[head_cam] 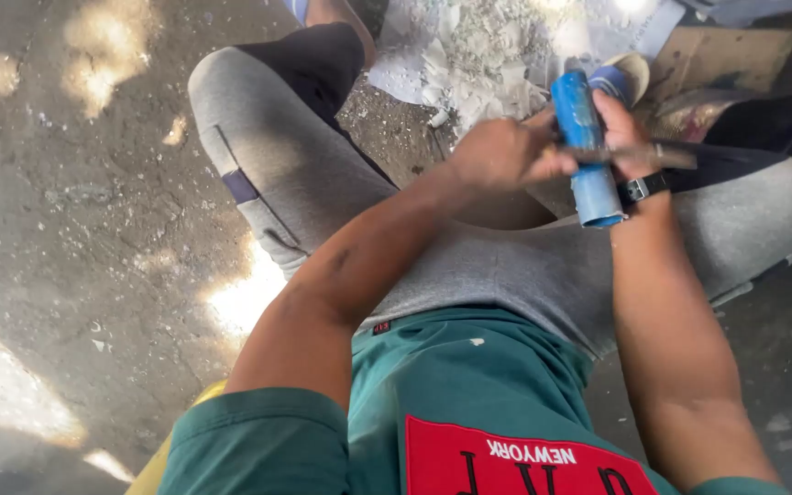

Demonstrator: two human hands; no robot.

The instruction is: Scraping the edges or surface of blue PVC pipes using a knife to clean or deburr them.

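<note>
I sit with my knees apart, in grey shorts and a green shirt. My right hand (620,126), with a black band on its wrist, grips a blue cylindrical tube (583,156) held nearly upright above my lap. My left hand (504,151) is closed around one end of a thin dark metal blade (662,156). The blade lies across the tube and sticks out to the right past my right hand. Where the blade meets the tube is partly hidden by my fingers.
A heap of white scraps and flakes (483,50) lies on the concrete floor (93,229) ahead of my knees. A brown cardboard piece (721,55) is at the top right. A yellow object (162,449) shows at the bottom left.
</note>
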